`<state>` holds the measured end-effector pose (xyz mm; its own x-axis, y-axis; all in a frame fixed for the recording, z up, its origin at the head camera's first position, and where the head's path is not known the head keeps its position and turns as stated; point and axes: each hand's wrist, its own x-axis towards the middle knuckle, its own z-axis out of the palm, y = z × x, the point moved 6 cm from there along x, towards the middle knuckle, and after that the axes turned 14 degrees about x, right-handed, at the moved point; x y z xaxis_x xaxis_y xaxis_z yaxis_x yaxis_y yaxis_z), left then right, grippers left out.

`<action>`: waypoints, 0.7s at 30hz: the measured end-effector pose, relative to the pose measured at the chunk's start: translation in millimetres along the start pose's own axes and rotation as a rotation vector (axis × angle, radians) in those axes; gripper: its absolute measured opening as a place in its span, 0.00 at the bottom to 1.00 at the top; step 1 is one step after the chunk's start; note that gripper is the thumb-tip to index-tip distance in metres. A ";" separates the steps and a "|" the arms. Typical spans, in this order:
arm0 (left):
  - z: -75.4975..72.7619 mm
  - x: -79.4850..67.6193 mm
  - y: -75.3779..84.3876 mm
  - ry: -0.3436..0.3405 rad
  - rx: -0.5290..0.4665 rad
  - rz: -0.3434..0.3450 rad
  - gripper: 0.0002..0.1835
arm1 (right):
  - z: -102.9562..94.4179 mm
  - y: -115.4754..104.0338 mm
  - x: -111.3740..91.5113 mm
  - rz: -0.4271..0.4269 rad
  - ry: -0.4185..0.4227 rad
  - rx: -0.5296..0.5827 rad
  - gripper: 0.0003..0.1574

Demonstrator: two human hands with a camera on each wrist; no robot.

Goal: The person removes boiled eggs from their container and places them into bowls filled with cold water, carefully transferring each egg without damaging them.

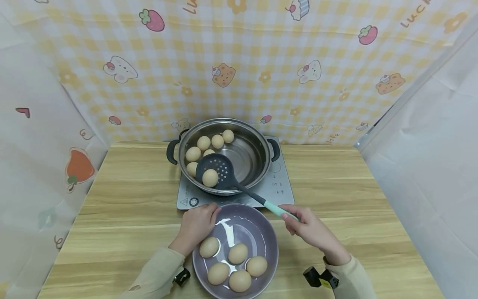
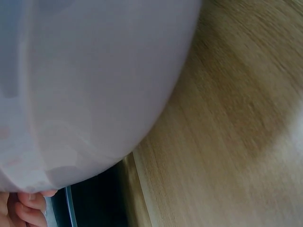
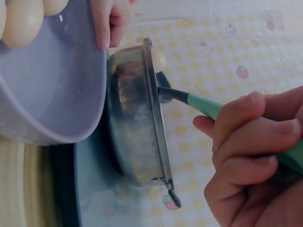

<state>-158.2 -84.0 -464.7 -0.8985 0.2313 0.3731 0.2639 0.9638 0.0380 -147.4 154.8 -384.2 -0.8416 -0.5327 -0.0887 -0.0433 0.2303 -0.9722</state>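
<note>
My right hand [image 1: 304, 224] grips the mint-green handle of a skimmer [image 3: 206, 106]. The skimmer's dark perforated bowl sits over the near left of a steel pot [image 1: 246, 160], with one brown egg [image 1: 210, 177] lying in it. Several more eggs [image 1: 203, 143] are inside the pot along its left side. With my left hand [image 1: 198, 226] I hold the upper left rim of a purple bowl [image 1: 269, 232], thumb on the rim and fingers curled at its outer side. Several eggs [image 1: 240, 281] lie in that bowl, around a little shiny liquid. The left wrist view shows mostly the bowl's outer wall [image 2: 109, 80].
Under the pot is a flat grey induction cooker [image 1: 278, 182] on a wooden table [image 1: 328, 178]. Black side handles [image 1: 172, 152] stick out from the pot. A yellow checked cloth [image 1: 246, 50] hangs close behind, and white sheets [image 1: 425, 137] flank the table.
</note>
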 end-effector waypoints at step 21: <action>2.5 -0.6 -0.9 0.008 0.008 0.003 0.11 | -29.1 -0.1 -27.8 0.022 0.005 0.186 0.22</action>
<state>-158.7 -84.6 -467.3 -0.8948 0.2331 0.3807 0.2639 0.9641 0.0299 -139.6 193.3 -375.3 -0.8438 -0.5253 -0.1097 0.0750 0.0870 -0.9934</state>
